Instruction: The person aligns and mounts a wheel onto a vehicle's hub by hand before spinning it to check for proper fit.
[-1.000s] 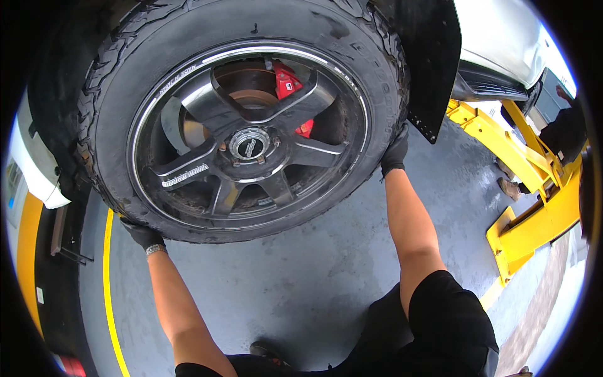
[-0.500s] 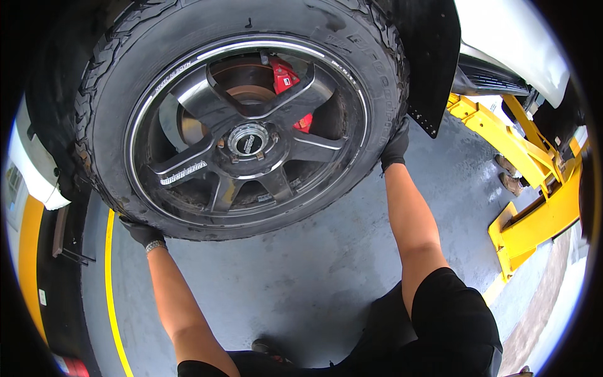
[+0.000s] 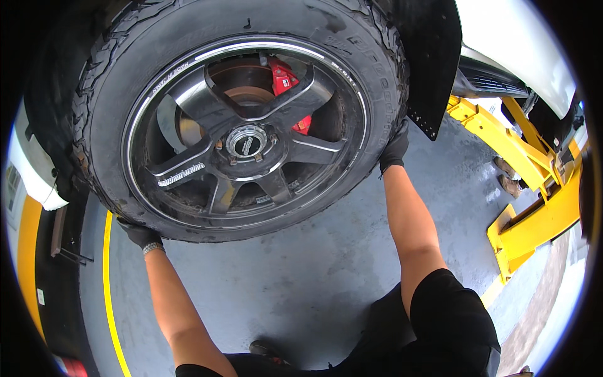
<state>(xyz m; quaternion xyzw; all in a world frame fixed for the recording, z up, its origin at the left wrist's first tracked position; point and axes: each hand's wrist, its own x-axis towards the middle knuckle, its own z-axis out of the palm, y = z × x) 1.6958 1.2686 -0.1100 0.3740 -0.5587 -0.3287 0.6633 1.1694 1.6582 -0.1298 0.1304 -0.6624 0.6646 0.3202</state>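
Note:
A large off-road wheel point(image 3: 220, 195) with a dark six-spoke rim fills the upper middle, raised above the floor. My left hand point(image 3: 142, 234), in a dark glove, grips the tyre point(image 3: 103, 147) at its lower left edge. On the lower right edge of that tyre, my right hand point(image 3: 394, 149), also gloved, is closed around the tread. The fingers of both are partly hidden behind the rubber. Around the center cap point(image 3: 247, 146) show several rusty lug nuts or studs. Through the spokes I see a brake disc point(image 3: 188, 129) and a red brake caliper point(image 3: 284, 78).
A black mud flap point(image 3: 433, 75) hangs right of the tyre, beside the white vehicle body point(image 3: 515, 44). Yellow lift arms point(image 3: 540, 220) stand at the right, with another person's shoes point(image 3: 510, 186) behind them. A yellow line point(image 3: 107, 276) crosses the grey floor at left.
The wheel appears shifted very slightly to the left, and my left hand with it. Both hands keep their hold on the tyre.

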